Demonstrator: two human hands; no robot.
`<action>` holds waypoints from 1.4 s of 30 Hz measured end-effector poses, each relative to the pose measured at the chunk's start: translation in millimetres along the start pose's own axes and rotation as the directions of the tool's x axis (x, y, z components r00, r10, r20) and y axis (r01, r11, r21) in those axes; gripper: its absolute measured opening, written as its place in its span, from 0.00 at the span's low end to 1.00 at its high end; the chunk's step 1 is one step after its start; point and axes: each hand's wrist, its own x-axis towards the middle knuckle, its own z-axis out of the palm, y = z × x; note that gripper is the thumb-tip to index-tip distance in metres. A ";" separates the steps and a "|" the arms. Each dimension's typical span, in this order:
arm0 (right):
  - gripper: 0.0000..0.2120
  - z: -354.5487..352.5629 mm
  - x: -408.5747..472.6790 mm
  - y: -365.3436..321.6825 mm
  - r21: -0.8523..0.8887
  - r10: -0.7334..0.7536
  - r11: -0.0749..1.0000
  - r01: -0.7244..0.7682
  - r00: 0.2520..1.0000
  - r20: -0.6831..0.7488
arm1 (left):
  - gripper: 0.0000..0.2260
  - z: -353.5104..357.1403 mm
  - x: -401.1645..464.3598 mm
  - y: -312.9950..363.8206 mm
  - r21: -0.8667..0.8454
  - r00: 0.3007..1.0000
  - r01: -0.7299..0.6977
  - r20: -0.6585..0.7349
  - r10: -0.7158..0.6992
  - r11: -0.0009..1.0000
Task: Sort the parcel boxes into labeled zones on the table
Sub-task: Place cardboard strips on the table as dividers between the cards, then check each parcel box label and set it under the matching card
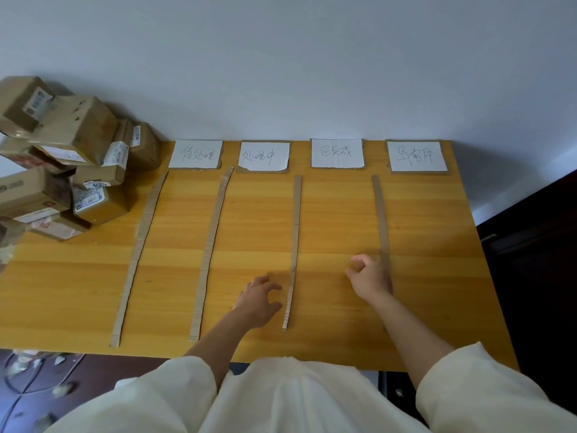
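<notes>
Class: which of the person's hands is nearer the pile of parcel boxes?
Left. The left hand hovers mid-table, nearer the pile of parcel boxes; the right hand lies farther right.

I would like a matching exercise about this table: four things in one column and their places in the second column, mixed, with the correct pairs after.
Things:
1. pile of parcel boxes
2. left hand
3. right hand
4. paper labels

Places:
A. in a row along the far edge of the table, by the wall
B. at the far left corner of the table
C. against the rightmost cardboard strip
D. just left of the third cardboard strip

Pairs: 1-B, 2-D, 3-C, 4-A
</notes>
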 end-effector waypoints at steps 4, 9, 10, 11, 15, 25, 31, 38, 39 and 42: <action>0.11 8.1 -9.4 -24.4 0.088 -0.097 0.992 0.087 0.989 0.116 | 0.17 -10.2 -11.0 -13.6 -0.187 0.990 0.010 -0.136 -0.036 0.982; 0.10 29.3 -25.0 -79.6 0.141 -0.207 0.974 0.179 0.952 0.224 | 0.15 -31.8 -30.2 -42.4 -0.337 0.944 0.051 -0.291 -0.155 0.940; 0.09 34.8 -28.5 -93.3 0.153 -0.235 0.967 0.202 0.941 0.244 | 0.15 -36.9 -33.0 -49.8 -0.371 0.927 0.049 -0.328 -0.180 0.927; 0.09 40.7 -32.0 -107.3 0.167 -0.259 0.961 0.220 0.929 0.264 | 0.14 -42.5 -35.4 -57.8 -0.404 0.908 0.044 -0.365 -0.206 0.913; 0.08 66.0 -49.8 -166.7 0.225 -0.345 0.932 0.284 0.885 0.313 | 0.15 -69.6 -37.4 -95.4 -0.517 0.827 0.025 -0.470 -0.309 0.855; 0.07 159.6 -91.7 -317.5 0.329 -0.358 0.911 0.247 0.871 0.336 | 0.19 -167.2 -16.5 -234.8 -0.661 0.642 -0.076 -0.605 -0.471 0.747; 0.08 212.1 -104.9 -395.9 0.345 -0.301 0.921 0.180 0.890 0.341 | 0.19 -234.4 -19.2 -310.3 -0.600 0.423 -0.207 -0.767 -0.482 0.773; 0.09 263.4 -114.6 -481.4 0.361 -0.307 0.917 0.170 0.878 0.366 | 0.25 -271.7 -25.4 -375.3 -0.657 0.292 -0.220 -0.750 -0.594 0.721; 0.09 269.7 -114.7 -493.1 0.362 -0.305 0.917 0.167 0.879 0.366 | 0.26 -273.9 -24.8 -384.3 -0.672 0.312 -0.211 -0.734 -0.603 0.710; 0.16 287.8 -115.1 -525.4 0.354 -0.306 0.919 0.173 0.879 0.365 | 0.30 -281.4 -21.1 -407.0 -0.731 0.409 -0.172 -0.663 -0.627 0.661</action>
